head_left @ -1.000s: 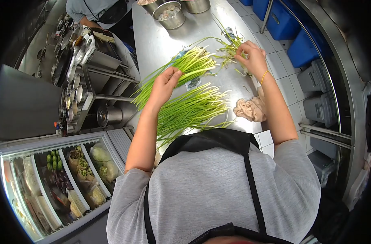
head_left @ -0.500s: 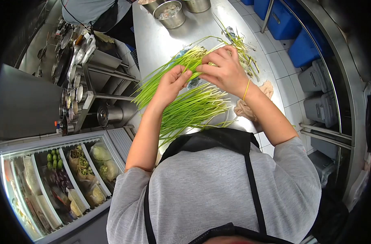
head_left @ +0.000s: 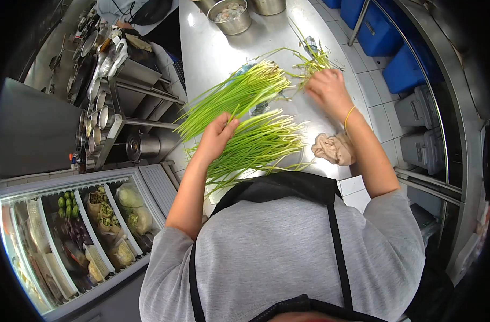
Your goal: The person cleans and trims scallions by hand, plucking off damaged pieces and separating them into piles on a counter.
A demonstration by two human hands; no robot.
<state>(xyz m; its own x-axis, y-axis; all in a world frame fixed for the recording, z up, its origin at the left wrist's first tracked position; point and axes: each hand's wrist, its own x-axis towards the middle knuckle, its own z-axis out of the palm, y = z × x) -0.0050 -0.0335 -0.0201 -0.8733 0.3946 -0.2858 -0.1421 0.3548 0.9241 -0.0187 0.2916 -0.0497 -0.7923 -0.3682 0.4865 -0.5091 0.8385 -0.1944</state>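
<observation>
Right hand (head_left: pixel 329 92) has moved to the scraps (head_left: pixel 315 63), grip unclear; green stalks (head_left: pixel 246 119) lie pinched in left hand (head_left: pixel 217 134).

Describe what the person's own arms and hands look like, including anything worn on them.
Both the left hand and right hand are ungloved. Heathered grey short sleeves leave both forearms bare. A thin yellow band circles the right wrist; none shows on the left. No rings are discernible.

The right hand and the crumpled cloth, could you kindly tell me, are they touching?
Apart: the head view shows bare steel tabletop between the right hand and the crumpled cloth.
</observation>
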